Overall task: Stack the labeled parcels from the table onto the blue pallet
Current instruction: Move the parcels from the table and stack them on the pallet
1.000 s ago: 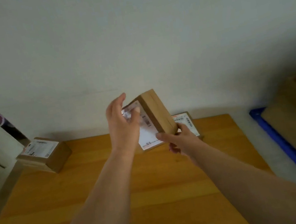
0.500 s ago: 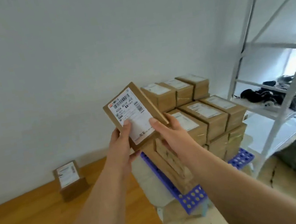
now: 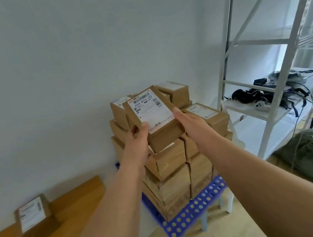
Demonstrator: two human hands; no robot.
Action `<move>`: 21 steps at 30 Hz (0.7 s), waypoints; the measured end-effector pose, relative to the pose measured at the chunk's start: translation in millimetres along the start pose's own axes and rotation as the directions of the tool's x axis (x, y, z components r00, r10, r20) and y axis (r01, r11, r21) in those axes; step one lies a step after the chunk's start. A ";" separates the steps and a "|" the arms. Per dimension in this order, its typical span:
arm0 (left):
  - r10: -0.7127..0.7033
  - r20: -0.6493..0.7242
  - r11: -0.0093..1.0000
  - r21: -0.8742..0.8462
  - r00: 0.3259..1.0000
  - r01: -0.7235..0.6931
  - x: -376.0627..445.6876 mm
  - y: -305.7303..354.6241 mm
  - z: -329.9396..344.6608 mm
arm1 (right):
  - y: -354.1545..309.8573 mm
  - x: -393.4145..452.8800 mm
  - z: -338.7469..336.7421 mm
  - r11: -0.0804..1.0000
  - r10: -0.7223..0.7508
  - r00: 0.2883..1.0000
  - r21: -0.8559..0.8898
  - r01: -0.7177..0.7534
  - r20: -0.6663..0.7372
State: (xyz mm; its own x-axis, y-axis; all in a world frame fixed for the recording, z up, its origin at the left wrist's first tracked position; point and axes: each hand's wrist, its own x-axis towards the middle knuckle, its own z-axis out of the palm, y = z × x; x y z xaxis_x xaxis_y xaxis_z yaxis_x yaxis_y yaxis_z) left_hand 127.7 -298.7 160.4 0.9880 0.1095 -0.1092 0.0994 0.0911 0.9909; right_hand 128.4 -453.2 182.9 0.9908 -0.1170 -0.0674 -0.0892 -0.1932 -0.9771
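Head view. My left hand [image 3: 136, 141] grips the near-left corner of a labeled parcel [image 3: 151, 112], thumb on the white label, fingers under the cardboard. My right hand [image 3: 189, 120] presses flat against its right side with fingers extended, so the parcel is clamped between both hands. It is tilted, label face toward me, held up over the top of the stack of parcels [image 3: 171, 169]; I cannot tell whether its underside touches the boxes beneath. The stack stands several layers high on the blue pallet [image 3: 194, 212], against the wall. One more labeled parcel on the table [image 3: 33, 218] sits at lower left on the wooden table [image 3: 78, 199]. White shelving rack [image 3: 258, 46] to the right.
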 end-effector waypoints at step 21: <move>-0.073 -0.386 0.985 0.115 0.920 0.126 29.7 -32.0 61.6 | 35.9 82.7 -19.4 0.996 0.041 0.959 -0.091 -0.016 0.279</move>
State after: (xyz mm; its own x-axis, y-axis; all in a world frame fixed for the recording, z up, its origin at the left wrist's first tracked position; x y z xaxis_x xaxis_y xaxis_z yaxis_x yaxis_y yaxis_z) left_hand 161.1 -359.4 130.3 0.8556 0.4762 -0.2030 0.2364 -0.0106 0.9716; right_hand 205.2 -488.7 146.2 0.9752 0.1516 -0.1613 -0.1143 -0.2794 -0.9534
